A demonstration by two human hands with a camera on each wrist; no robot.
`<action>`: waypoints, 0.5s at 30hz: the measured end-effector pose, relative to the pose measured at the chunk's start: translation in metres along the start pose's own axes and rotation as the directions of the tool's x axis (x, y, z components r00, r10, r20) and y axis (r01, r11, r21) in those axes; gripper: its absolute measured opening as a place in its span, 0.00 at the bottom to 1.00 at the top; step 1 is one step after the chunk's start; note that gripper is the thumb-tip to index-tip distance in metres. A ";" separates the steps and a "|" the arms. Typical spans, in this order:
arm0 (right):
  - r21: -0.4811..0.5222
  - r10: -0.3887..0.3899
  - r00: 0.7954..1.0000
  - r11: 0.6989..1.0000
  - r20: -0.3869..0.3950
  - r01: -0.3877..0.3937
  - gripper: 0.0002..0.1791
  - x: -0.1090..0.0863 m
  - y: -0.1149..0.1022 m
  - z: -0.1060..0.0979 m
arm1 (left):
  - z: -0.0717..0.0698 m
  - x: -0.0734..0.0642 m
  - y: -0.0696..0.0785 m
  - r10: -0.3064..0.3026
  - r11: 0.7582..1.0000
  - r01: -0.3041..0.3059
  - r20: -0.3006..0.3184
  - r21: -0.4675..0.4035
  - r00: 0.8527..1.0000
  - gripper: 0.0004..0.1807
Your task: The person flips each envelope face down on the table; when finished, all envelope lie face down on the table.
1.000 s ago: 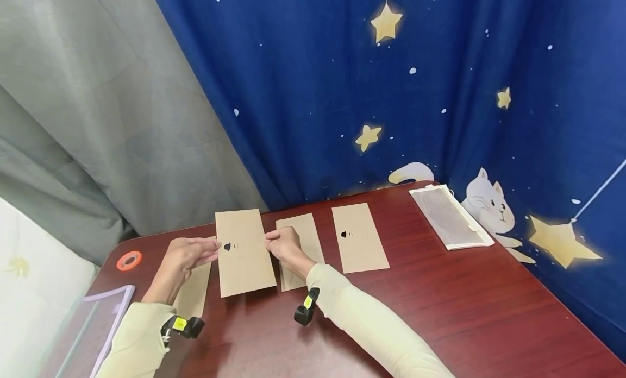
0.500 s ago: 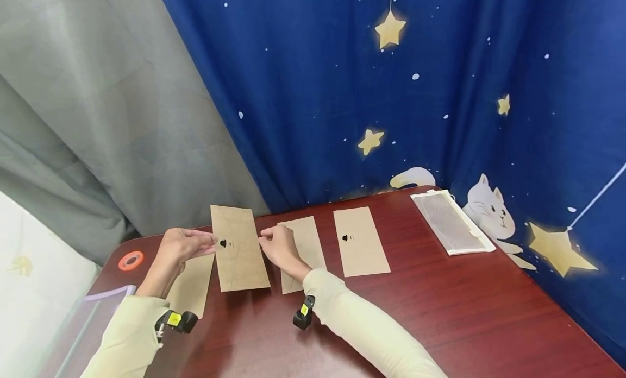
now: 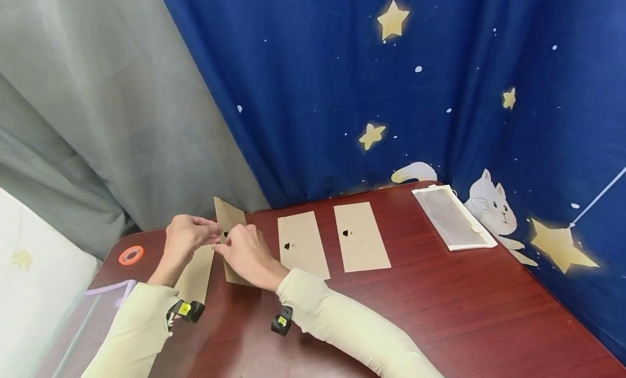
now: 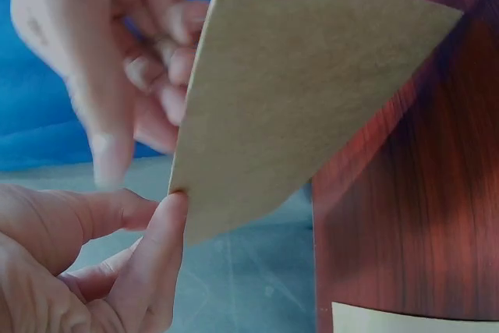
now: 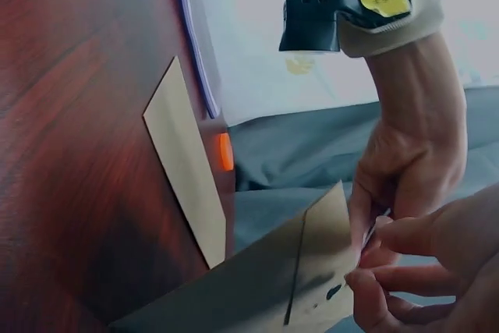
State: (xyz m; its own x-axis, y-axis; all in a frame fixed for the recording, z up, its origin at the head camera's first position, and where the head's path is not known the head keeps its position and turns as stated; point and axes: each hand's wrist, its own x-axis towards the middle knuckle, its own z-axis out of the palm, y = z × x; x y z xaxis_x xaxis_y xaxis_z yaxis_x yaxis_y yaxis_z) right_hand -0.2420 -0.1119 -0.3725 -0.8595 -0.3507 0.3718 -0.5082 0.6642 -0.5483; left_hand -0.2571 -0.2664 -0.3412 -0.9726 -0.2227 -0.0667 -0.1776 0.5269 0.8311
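Observation:
In the head view my left hand [image 3: 186, 239] pinches the left edge of a brown kraft envelope [image 3: 232, 212], which stands tilted above the table with a small black hat print. The left wrist view shows the thumb and index finger gripping that envelope [image 4: 273, 99] near one corner. My right hand [image 3: 249, 258] reaches across its printed face to the same edge, fingertips right by the left fingers. Whether the right fingers pinch the edge, I cannot tell. Another envelope [image 3: 198, 275] lies flat beneath the left forearm.
Two more envelopes, a nearer one [image 3: 303, 247] and one farther right [image 3: 362, 237], lie flat in a row. A white-edged mesh pouch [image 3: 452, 220] sits at the back right. On the left are an orange ring [image 3: 139, 253] and a lilac-edged clear pouch [image 3: 128, 291]. Curtains hang behind the table.
The right hand has let go of the envelope's right edge and moved left across its face to the left hand. The envelope has turned more edge-on, and the envelope behind shows its print.

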 end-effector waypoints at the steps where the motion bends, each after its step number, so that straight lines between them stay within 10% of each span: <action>1: -0.046 -0.013 1.000 0.999 -0.012 0.013 0.25 0.001 -0.002 0.001 | 0.001 0.000 0.001 0.006 1.000 -0.006 -0.006 0.019 1.000 0.16; 15: -0.372 -0.108 0.992 0.925 -0.058 0.079 0.11 -0.002 -0.013 0.006 | 0.004 -0.003 0.007 0.050 0.996 -0.045 -0.064 0.079 0.997 0.15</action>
State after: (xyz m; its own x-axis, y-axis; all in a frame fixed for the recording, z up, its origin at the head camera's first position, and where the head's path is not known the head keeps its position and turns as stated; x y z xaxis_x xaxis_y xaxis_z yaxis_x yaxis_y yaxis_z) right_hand -0.2342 -0.1240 -0.3707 -0.7947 -0.3815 0.4721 -0.5178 0.8319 -0.1994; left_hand -0.2560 -0.2588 -0.3370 -0.9687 -0.2482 0.0108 -0.1448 0.5993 0.7873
